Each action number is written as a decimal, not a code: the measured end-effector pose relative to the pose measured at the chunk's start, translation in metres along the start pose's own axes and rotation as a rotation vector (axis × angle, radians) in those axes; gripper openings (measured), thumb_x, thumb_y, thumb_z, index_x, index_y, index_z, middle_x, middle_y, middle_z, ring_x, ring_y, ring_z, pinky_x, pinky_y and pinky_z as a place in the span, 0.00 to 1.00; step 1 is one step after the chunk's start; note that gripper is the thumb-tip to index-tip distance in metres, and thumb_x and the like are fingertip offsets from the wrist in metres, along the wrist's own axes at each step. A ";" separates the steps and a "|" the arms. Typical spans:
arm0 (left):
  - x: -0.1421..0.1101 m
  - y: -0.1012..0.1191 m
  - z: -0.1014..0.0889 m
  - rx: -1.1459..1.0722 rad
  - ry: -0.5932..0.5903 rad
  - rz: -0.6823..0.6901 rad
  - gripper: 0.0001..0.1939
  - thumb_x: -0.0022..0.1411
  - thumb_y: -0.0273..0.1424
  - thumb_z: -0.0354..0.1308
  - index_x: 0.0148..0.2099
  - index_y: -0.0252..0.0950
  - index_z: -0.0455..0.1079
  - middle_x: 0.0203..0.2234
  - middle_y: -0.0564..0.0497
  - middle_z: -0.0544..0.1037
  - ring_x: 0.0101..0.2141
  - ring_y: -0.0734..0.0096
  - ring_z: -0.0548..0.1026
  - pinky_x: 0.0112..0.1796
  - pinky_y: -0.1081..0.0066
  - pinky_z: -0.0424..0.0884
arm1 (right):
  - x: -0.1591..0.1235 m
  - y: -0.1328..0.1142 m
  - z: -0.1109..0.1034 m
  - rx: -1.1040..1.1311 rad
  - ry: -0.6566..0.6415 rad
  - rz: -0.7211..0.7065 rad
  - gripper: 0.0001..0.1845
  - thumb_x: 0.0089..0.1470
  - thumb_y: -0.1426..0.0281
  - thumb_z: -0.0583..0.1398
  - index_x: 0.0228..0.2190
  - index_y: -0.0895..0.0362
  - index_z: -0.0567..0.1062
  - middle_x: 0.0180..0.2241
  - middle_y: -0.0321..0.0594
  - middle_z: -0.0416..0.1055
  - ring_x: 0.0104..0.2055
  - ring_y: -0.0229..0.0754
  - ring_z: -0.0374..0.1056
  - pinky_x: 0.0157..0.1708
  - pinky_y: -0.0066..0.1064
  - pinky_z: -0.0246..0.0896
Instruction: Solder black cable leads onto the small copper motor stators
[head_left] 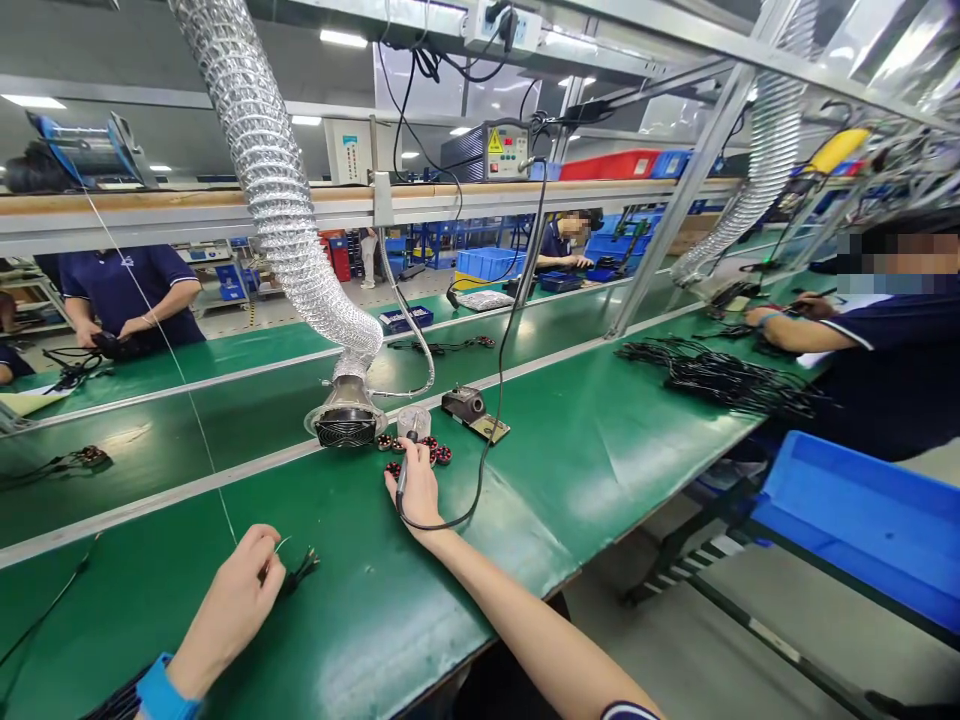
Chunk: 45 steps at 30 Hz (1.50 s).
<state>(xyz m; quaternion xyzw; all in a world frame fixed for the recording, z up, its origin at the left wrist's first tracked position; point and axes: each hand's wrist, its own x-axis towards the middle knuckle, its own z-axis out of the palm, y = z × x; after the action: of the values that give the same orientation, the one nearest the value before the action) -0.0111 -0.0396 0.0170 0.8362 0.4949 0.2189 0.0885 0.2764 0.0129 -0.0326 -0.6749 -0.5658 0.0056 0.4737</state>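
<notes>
My right hand is closed round a soldering iron, its tip pointing at several small round black-and-red parts on the green bench mat. The iron's black cable loops back over my wrist and runs up to the shelf. My left hand is closed in a pinch on a thin solder wire that runs up to the left. A small black cable piece lies just right of its fingers. A blue band sits on my left wrist.
A silver fume hose with a fan nozzle hangs just behind the parts, beside a clear cup and an iron stand. A heap of black cables lies right, by a seated person. A blue bin sits lower right. Other workers sit opposite.
</notes>
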 end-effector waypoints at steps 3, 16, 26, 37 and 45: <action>0.015 -0.004 0.003 0.084 -0.017 -0.064 0.16 0.69 0.38 0.38 0.29 0.41 0.54 0.25 0.52 0.69 0.24 0.68 0.67 0.28 0.70 0.63 | 0.007 -0.003 0.009 -0.049 -0.008 0.018 0.32 0.47 0.76 0.64 0.53 0.55 0.63 0.46 0.45 0.60 0.42 0.48 0.70 0.42 0.40 0.69; 0.002 0.008 0.010 0.053 -0.349 -0.092 0.16 0.70 0.36 0.35 0.31 0.41 0.57 0.26 0.52 0.73 0.27 0.66 0.70 0.31 0.70 0.61 | -0.040 -0.007 -0.015 0.324 -0.225 -0.146 0.35 0.44 0.84 0.59 0.53 0.50 0.61 0.45 0.39 0.58 0.42 0.41 0.70 0.44 0.35 0.69; 0.024 0.008 -0.010 -0.211 -0.354 0.023 0.19 0.69 0.37 0.41 0.35 0.39 0.72 0.35 0.48 0.76 0.36 0.65 0.73 0.41 0.68 0.68 | -0.056 -0.019 -0.023 0.170 -0.346 -0.186 0.29 0.50 0.76 0.64 0.52 0.51 0.63 0.45 0.42 0.59 0.38 0.43 0.69 0.43 0.39 0.70; 0.041 -0.001 0.032 -0.306 -0.021 -0.127 0.15 0.67 0.34 0.49 0.43 0.37 0.77 0.35 0.47 0.79 0.35 0.66 0.75 0.40 0.69 0.69 | -0.051 -0.059 0.029 0.545 -0.596 -0.377 0.32 0.46 0.83 0.57 0.54 0.54 0.63 0.47 0.43 0.60 0.46 0.41 0.68 0.49 0.34 0.67; 0.043 -0.009 0.035 -0.264 0.049 -0.187 0.14 0.66 0.32 0.51 0.49 0.36 0.74 0.29 0.50 0.75 0.31 0.68 0.71 0.34 0.70 0.66 | -0.049 -0.060 0.046 0.522 -0.582 -0.337 0.31 0.49 0.76 0.65 0.53 0.52 0.64 0.48 0.42 0.60 0.44 0.41 0.68 0.49 0.36 0.67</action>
<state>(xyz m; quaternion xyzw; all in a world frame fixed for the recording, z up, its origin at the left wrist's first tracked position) 0.0159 0.0045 -0.0055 0.7620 0.5395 0.2933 0.2056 0.1881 -0.0010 -0.0453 -0.4007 -0.7580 0.2614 0.4433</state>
